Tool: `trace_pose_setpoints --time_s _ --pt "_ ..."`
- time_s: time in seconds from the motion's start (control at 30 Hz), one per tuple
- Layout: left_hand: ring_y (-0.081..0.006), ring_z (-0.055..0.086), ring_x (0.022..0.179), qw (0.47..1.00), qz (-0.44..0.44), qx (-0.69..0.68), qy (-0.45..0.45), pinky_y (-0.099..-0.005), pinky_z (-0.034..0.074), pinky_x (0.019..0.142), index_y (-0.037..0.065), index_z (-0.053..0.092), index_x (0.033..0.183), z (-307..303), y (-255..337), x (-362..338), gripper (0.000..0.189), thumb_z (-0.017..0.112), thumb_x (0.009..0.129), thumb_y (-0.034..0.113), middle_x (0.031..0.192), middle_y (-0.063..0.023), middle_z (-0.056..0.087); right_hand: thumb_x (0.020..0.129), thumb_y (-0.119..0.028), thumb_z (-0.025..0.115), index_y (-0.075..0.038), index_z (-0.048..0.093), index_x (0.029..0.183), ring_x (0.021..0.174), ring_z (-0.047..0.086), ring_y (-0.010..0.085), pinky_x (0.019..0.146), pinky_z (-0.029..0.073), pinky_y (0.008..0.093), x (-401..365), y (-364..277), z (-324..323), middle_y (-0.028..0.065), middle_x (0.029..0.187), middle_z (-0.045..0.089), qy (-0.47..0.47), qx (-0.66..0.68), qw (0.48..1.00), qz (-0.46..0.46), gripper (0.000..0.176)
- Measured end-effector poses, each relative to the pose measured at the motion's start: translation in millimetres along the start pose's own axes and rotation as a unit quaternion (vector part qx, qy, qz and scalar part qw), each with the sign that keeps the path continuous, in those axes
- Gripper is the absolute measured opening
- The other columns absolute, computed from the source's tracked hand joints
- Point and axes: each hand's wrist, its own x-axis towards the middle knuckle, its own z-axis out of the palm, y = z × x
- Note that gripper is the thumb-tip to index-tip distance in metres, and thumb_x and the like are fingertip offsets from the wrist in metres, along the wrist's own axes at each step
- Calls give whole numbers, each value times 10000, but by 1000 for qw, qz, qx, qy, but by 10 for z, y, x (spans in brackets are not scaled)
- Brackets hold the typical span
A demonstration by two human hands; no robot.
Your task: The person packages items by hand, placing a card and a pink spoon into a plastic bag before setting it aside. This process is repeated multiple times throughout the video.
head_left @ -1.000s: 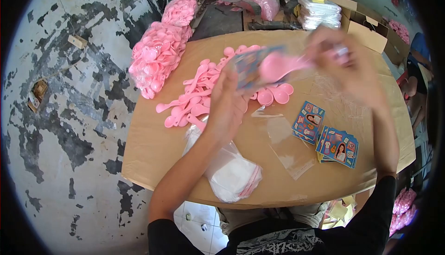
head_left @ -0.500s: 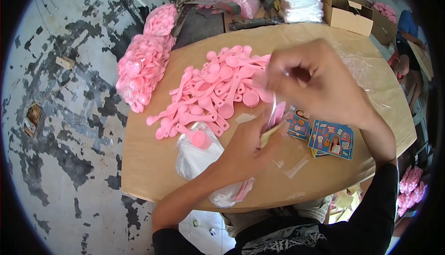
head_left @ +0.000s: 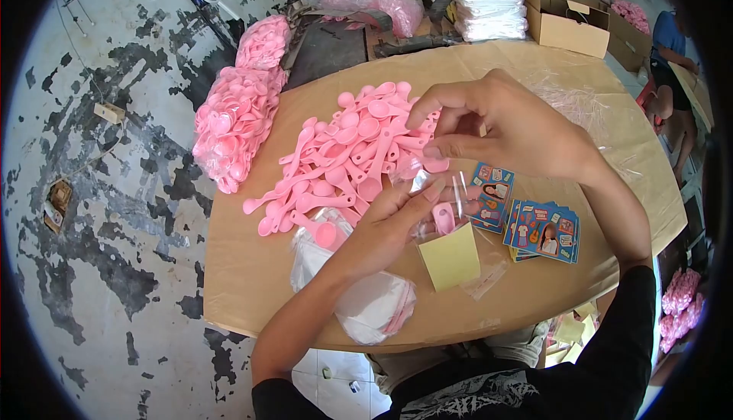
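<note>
My left hand [head_left: 401, 218] holds a small clear plastic bag [head_left: 460, 191] with a pink measuring spoon [head_left: 443, 218] inside it. A yellow card [head_left: 450, 258] hangs at the bag's lower end, below my left fingers. Just above the bag's upper end is my right hand [head_left: 527, 134], its thumb and curved forefinger apart and nothing seen between them. Beyond both hands spreads a loose heap of pink spoons [head_left: 347, 141]. Close by on the right lie blue printed cards [head_left: 546, 231], with another group [head_left: 492, 191] partly behind my left fingertips.
A stack of clear bags [head_left: 374, 305] lies under my left forearm, a pink spoon [head_left: 328, 235] on top. Bulging bags of spoons [head_left: 237, 114] stand at the table's left edge. Behind are wrapped packs [head_left: 489, 15] and a cardboard box [head_left: 569, 27]. Another person [head_left: 672, 61] sits far right.
My left hand has turned, bringing the bag and the yellow card's flat face into view. My right hand has dropped slightly, and its fingers have spread from a curled shape.
</note>
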Motion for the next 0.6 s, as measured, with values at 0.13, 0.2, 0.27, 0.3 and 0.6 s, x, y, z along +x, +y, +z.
trace_pose_setpoints --time_s 0.13,0.2,0.27,0.3,0.6 --pt "-177 586 1142 997 52 42 45 -317 503 943 9 471 1343 -156 19 50 386 399 1047 245 1262 -118 591 831 -74 677 -20 650 1044 725 643 263 673 512 364 -19 72 2 135 818 672 38 -103 994 -28 222" --pt "-201 599 1130 992 68 74 79 -334 515 930 -14 464 1339 -173 12 66 386 394 1045 228 1245 -132 592 805 -83 685 -31 668 1011 794 637 288 720 517 382 -27 90 10 121 860 666 61 -176 980 -74 213" --pt "-255 616 1125 983 81 119 115 -368 532 921 -51 433 1343 -157 -3 61 397 383 1041 203 1231 -167 585 756 -62 725 -75 693 968 838 611 252 734 514 347 -25 156 60 57 878 658 93 -243 951 -167 215" --pt "-250 622 1111 981 91 133 110 -362 539 907 -48 449 1318 -159 -12 59 374 386 1041 196 1206 -156 588 751 -83 726 -77 696 957 865 604 250 752 511 354 -34 140 88 52 891 656 82 -247 950 -174 208" --pt "-97 570 736 949 136 265 105 -257 475 681 -23 551 1084 -119 -81 27 204 427 1026 128 868 -54 614 731 -182 677 -48 656 779 903 610 240 838 513 358 -52 141 299 67 835 635 62 -299 932 -197 143"
